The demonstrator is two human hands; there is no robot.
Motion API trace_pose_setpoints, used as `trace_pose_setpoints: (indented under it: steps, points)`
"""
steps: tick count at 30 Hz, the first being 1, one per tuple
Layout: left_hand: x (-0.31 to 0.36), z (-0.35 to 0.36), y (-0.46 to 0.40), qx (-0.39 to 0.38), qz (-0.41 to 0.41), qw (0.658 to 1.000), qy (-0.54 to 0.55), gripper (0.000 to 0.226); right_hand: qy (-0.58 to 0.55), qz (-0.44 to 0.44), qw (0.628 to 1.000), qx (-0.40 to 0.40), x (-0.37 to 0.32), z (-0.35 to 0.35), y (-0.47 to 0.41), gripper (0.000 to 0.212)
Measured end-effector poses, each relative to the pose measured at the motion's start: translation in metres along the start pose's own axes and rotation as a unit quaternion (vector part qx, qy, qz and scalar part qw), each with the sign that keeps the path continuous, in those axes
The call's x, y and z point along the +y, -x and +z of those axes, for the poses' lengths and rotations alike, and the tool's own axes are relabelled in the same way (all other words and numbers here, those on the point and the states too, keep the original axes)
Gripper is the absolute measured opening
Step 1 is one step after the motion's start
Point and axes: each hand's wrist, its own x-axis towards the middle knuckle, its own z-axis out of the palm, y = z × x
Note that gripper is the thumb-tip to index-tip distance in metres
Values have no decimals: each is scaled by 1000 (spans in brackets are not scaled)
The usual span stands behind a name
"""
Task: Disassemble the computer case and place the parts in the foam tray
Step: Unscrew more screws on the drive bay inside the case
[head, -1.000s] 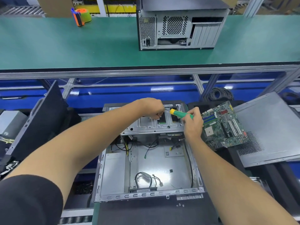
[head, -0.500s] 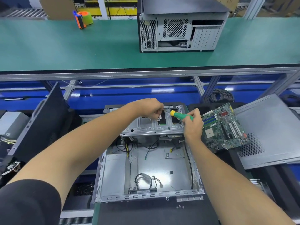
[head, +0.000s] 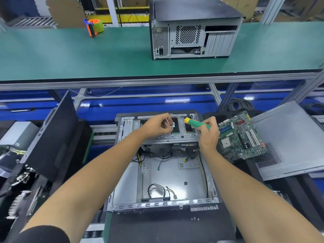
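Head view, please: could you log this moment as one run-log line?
step: unscrewing drive cage | right hand: grips screwdriver | left hand: pinches small part at cage | motherboard: already out, right of case

The open computer case (head: 163, 172) lies centre. The circuit board (head: 242, 137) lies just right of it; a side panel (head: 287, 137) farther right. A second case (head: 192, 28) stands behind on the bench (head: 70, 55).
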Motion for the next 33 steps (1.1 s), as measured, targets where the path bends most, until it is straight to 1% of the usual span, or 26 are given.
trace_pose_setpoints:
  steps: [2,5,8,11,14,17,21,24,27,29,31,32,33]
  points:
    - [3,8,14,-11,-11,1000,22,12,-73,34,997,-13,-3,-5,3,16]
    - [12,21,34,-13,-4,1000,4,8,-175,91,980,-34,-3,-19,10,20]
    - [30,40,54,-21,5,1000,-16,9,-226,149,960,-67,1,-38,22,21]
    - [58,65,72,-13,12,1000,-10,6,-265,187,943,-72,4,-54,38,21]
    - [87,95,93,11,48,999,-13,6,-282,205,934,-75,6,-66,53,18]
    - [108,128,111,33,93,992,-80,11,-274,212,930,-126,10,-82,69,20]
    - [118,158,137,67,117,983,-127,11,-285,222,918,-164,15,-103,81,25]
    - [118,176,164,122,170,962,-175,4,-280,232,913,-186,23,-114,86,30]
    - [111,193,191,155,207,935,-244,12,-263,239,911,-211,31,-126,95,34]
    - [102,205,208,143,257,911,-291,26,-267,242,909,-211,37,-132,100,36]
    - [90,216,225,94,301,889,-333,36,-268,248,906,-213,42,-137,106,37]
    - [85,222,231,60,293,886,-354,38,-263,250,906,-218,44,-139,108,37]
    - [79,228,236,32,260,891,-370,41,-254,250,907,-223,46,-142,111,38]
